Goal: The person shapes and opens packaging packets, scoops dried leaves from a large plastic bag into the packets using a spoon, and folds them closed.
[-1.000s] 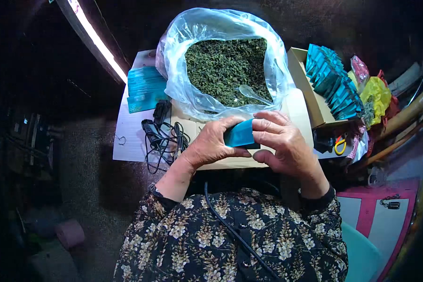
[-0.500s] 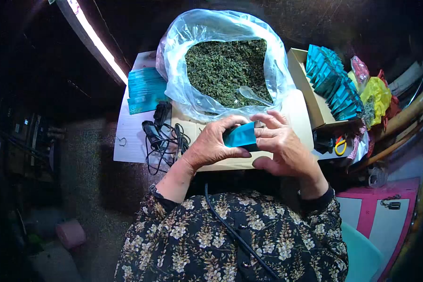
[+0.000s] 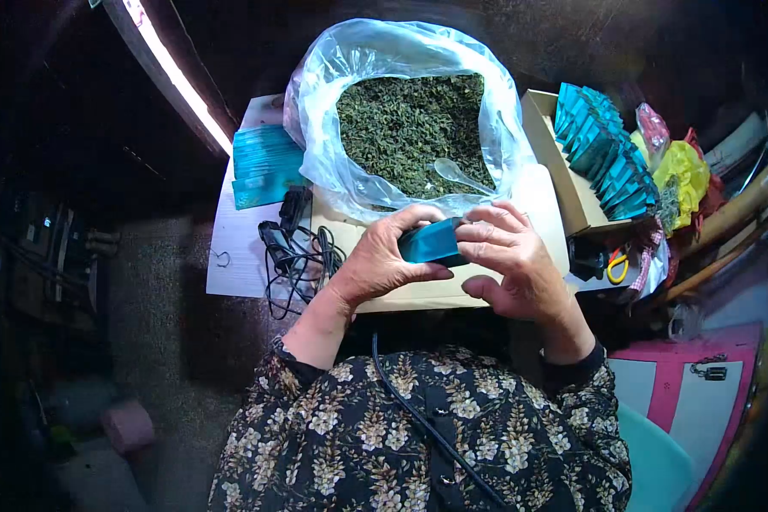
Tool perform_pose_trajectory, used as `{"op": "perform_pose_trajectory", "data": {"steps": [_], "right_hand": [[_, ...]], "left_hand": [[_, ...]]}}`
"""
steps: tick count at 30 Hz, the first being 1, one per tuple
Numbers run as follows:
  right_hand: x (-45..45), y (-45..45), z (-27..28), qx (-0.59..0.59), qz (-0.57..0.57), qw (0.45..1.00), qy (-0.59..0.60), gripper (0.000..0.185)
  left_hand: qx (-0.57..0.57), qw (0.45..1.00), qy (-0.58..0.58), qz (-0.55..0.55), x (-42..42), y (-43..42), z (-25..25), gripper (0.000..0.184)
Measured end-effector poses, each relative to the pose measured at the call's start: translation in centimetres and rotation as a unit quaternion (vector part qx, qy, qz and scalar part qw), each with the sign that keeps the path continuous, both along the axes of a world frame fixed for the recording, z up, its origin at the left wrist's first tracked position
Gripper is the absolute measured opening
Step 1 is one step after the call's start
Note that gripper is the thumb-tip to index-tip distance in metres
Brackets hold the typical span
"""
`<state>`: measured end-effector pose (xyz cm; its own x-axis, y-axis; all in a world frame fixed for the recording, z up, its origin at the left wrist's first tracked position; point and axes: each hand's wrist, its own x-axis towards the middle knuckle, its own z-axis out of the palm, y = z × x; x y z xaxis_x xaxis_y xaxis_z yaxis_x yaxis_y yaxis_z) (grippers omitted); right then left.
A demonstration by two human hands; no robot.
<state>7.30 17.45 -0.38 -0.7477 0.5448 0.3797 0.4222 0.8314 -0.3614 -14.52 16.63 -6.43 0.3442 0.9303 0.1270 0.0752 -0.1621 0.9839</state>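
Observation:
A teal foil packet [image 3: 431, 242] lies across my left hand [image 3: 386, 258], which grips it between thumb and fingers. My right hand [image 3: 520, 260] has its bent fingers at the packet's right end, with the thumb held apart below. The fingertips at the far side are partly hidden. Just beyond both hands stands a large clear plastic bag [image 3: 320, 128], rolled open and filled with dark green dried tea leaves [image 3: 410, 124]. A clear plastic spoon [image 3: 462, 175] rests on the leaves.
Left of the bag are a stack of flat teal packets [image 3: 266, 162] and a black adapter with tangled cable [image 3: 294, 256]. To the right, a cardboard box [image 3: 544, 136] holds several upright teal packets [image 3: 606, 154]. Yellow-handled scissors [image 3: 618, 266] and a yellow bag [image 3: 684, 175] lie beyond.
The packet has shifted slightly left and tilted in my left hand. My right fingers have curled closer over its right end, and the right thumb has moved a little.

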Motion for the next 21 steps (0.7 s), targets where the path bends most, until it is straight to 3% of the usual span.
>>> {"op": "perform_pose_trajectory", "data": {"steps": [6, 11, 14, 20, 21], "right_hand": [[0.7, 0.8, 0.4, -0.023, -0.009, 0.991, 0.129, 0.037], [2.8, 4.3, -0.9, -0.025, -0.083, 0.991, 0.103, 0.032], [3.3, 7.8, -4.4, -0.055, -0.153, 0.985, 0.058, 0.028], [2.2, 12.5, -8.8, 0.044, -0.245, 0.937, -0.243, 0.014], [1.9, 12.7, -9.3, 0.046, -0.244, 0.938, -0.242, 0.014]], "left_hand": [[-0.003, 1.0, 0.001, 0.004, 0.1, 0.0, 0.0, 0.064], [0.008, 1.0, 0.004, 0.011, 0.2, -0.1, 0.1, 0.064], [-0.018, 1.0, -0.014, 0.012, 0.0, -0.3, 0.0, 0.061], [-0.029, 0.998, -0.042, 0.039, -0.7, -0.8, 0.2, 0.062], [-0.034, 0.997, -0.05, 0.043, -0.9, -0.9, 0.2, 0.063]]}}
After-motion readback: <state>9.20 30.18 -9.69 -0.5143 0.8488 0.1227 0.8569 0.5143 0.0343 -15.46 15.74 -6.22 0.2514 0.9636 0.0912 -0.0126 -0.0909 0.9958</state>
